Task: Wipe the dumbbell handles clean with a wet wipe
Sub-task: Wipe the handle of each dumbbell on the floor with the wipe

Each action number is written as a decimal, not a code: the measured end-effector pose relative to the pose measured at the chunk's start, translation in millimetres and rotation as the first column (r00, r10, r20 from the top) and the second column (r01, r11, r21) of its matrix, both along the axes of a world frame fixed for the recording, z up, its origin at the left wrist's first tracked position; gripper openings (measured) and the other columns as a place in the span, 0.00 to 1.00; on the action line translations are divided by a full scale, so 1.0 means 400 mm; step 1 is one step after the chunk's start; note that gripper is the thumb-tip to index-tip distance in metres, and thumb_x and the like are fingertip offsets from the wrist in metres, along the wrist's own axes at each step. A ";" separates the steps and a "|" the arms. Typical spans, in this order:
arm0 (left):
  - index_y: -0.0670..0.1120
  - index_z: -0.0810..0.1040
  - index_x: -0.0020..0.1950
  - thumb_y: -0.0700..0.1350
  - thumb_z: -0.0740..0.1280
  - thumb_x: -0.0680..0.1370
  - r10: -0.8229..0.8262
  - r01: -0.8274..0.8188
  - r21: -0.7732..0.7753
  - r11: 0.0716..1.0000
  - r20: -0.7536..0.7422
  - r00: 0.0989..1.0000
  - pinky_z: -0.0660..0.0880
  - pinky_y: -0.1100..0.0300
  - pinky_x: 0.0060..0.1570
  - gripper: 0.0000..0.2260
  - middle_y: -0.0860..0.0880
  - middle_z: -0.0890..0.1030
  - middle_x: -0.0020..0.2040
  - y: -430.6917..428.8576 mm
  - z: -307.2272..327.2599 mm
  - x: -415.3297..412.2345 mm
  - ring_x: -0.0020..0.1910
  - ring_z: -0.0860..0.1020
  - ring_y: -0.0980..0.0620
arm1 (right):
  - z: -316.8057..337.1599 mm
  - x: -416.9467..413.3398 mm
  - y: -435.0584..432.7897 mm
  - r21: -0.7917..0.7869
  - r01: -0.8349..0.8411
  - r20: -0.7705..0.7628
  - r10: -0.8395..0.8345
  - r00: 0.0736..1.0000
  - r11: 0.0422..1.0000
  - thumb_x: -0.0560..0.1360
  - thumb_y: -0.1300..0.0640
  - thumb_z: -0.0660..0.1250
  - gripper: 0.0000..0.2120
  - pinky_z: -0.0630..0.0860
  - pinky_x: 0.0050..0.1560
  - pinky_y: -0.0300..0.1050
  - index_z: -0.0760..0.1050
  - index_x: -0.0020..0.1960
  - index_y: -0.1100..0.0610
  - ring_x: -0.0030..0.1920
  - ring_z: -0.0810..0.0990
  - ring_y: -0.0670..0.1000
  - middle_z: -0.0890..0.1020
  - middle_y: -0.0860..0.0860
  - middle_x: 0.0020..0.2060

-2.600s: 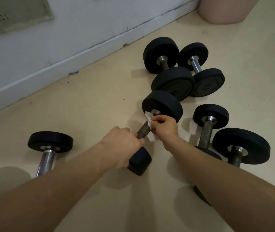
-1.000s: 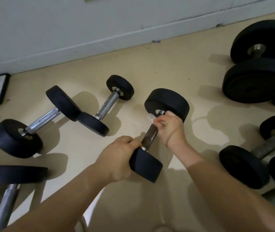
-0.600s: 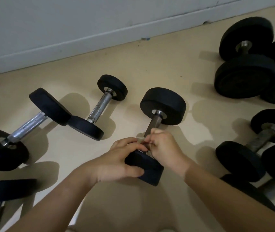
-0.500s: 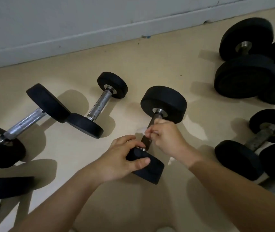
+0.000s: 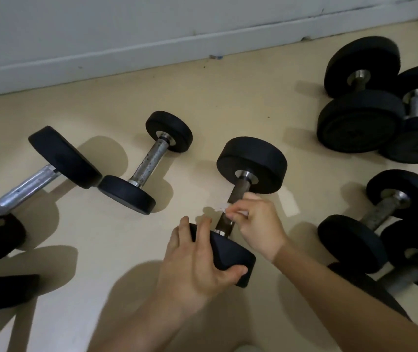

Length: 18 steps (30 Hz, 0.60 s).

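Note:
A black dumbbell (image 5: 252, 163) with a dark metal handle (image 5: 238, 193) lies in the middle of the beige floor. My left hand (image 5: 197, 260) grips its near black head (image 5: 230, 255), thumb on the front face and fingers over the far side. My right hand (image 5: 258, 224) pinches a small white wet wipe (image 5: 221, 208) against the lower part of the handle. Most of the wipe is hidden under my fingers.
Several other black dumbbells lie around: a small one (image 5: 149, 163) and a longer chrome one (image 5: 30, 184) to the left, a stacked pair (image 5: 362, 107) at the back right, others (image 5: 385, 214) at the right. A white wall with a baseboard (image 5: 152, 44) runs along the back.
My right hand slid the wipe up and down the handle and now sits on its lower part. My left hand shifted from the handle's end to around the near head.

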<state>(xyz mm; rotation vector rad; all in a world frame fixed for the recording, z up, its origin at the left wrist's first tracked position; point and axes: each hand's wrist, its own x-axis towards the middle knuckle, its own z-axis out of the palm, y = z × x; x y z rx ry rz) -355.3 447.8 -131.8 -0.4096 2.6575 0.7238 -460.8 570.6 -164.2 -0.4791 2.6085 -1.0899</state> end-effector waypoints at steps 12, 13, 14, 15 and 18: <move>0.56 0.47 0.73 0.70 0.63 0.67 -0.082 0.080 -0.054 0.995 -0.048 0.995 0.55 0.54 0.71 0.43 0.43 0.51 0.75 0.018 0.014 0.013 0.74 0.52 0.44 | 0.004 -0.063 0.028 -0.003 0.167 0.042 -0.166 0.985 0.986 0.72 0.62 0.71 0.03 0.70 0.40 0.27 0.83 0.43 0.60 0.36 0.75 0.38 0.76 0.48 0.37; 0.55 0.47 0.73 0.70 0.63 0.68 -0.091 0.088 -0.069 0.994 -0.043 0.995 0.55 0.54 0.71 0.43 0.42 0.50 0.75 0.020 0.016 0.013 0.74 0.52 0.44 | 0.003 -0.068 0.024 0.001 0.221 -0.002 -0.221 0.975 0.975 0.72 0.62 0.71 0.03 0.73 0.43 0.31 0.83 0.42 0.60 0.37 0.76 0.40 0.76 0.48 0.37; 0.55 0.46 0.74 0.70 0.63 0.68 -0.099 0.095 -0.089 0.991 -0.038 0.994 0.55 0.54 0.71 0.43 0.42 0.50 0.75 0.023 0.018 0.013 0.74 0.52 0.43 | 0.002 -0.053 0.021 -0.004 0.220 0.001 -0.220 0.976 0.976 0.72 0.62 0.71 0.03 0.74 0.45 0.35 0.83 0.41 0.59 0.39 0.77 0.43 0.77 0.48 0.38; 0.55 0.45 0.74 0.70 0.62 0.68 -0.107 0.103 -0.107 0.989 -0.033 0.994 0.54 0.53 0.71 0.43 0.42 0.49 0.75 0.028 0.021 0.013 0.74 0.51 0.43 | 0.002 -0.020 0.019 -0.015 0.163 0.035 -0.162 0.986 0.987 0.72 0.63 0.71 0.03 0.75 0.47 0.35 0.83 0.41 0.58 0.41 0.79 0.45 0.77 0.48 0.39; 0.54 0.44 0.74 0.71 0.61 0.68 -0.121 0.117 -0.137 0.984 -0.021 0.992 0.54 0.52 0.72 0.44 0.41 0.49 0.76 0.048 0.027 0.015 0.74 0.51 0.41 | 0.017 0.036 0.036 -0.023 -0.060 0.119 0.062 0.991 0.998 0.72 0.65 0.70 0.05 0.74 0.46 0.32 0.84 0.42 0.58 0.42 0.80 0.45 0.80 0.51 0.42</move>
